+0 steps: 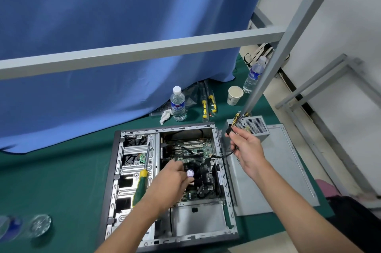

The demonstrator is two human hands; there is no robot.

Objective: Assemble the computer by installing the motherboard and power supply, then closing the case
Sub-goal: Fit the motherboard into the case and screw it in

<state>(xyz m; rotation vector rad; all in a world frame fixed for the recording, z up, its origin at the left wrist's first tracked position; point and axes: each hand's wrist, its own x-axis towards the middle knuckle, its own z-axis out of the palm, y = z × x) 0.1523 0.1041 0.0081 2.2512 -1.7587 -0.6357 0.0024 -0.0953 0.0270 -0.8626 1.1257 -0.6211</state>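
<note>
The open computer case lies flat on the green table, with the motherboard inside it. My left hand reaches into the case over the CPU cooler, fingers curled at a small part near the fan hub; what it pinches is unclear. My right hand is raised beside the case's right wall and grips a black cable with a connector. The power supply sits outside the case at the upper right, on the grey side panel. A green-and-yellow screwdriver rests on the drive cage.
Water bottles, a paper cup, a crumpled tissue and yellow-handled tools stand behind the case. A grey metal frame bar crosses overhead, and its post comes down near the power supply. A blue curtain hangs behind.
</note>
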